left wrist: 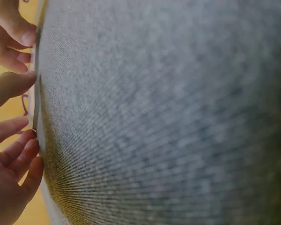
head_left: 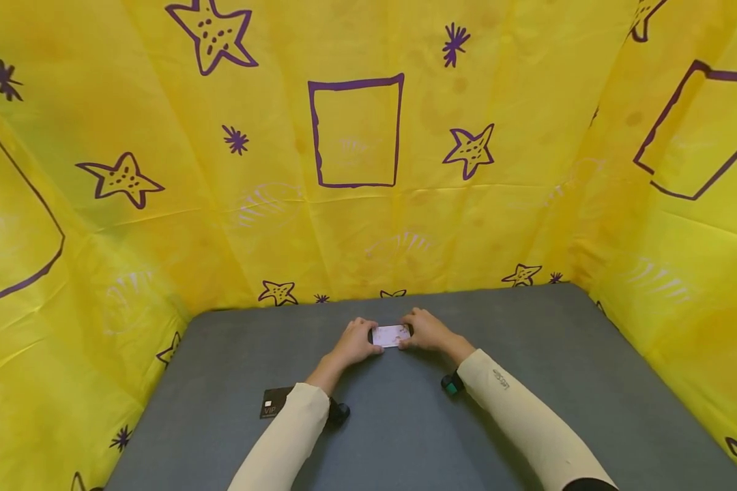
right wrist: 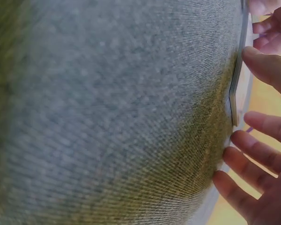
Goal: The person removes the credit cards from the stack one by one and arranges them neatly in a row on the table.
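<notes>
Yellow fabric backdrop with purple drawings (head_left: 117, 252): hangs at the far left, spans the back and covers the right side too; stars, spiky bursts and rough box outlines are scattered over it.
Dark grey cloth-covered table (head_left: 393, 423): stretches between the backdrop's left and right sides, its far corners rounded.
Black rectangular VIP card (head_left: 273, 404): lies on the table at the left, a small pale square above its letters; the left sleeve partly overlaps it.
Cream-coloured left sleeve (head_left: 285, 436): slants in from the near side, a black left wrist device (head_left: 339, 412) showing at its cuff.
Left hand (head_left: 354, 343): pinches the left end of a thin, rectangular phone-like slab (head_left: 390, 335), thumb on the near edge, fingers toward the far one.
Phone-like slab: sits between both hands near the table's far edge, well apart from the card, its pale patterned face upward, its ends dark; I can't tell whether it touches the cloth.
Right hand (head_left: 431, 331): pinches the right end, thumb near; its other fingers are spread apart beside the cloth.
Dark right wrist device with a green patch (head_left: 452, 383): sits by the cuff.
Cream-coloured right sleeve (head_left: 522, 409): slants down rightward, small dark lettering near its cuff.
</notes>
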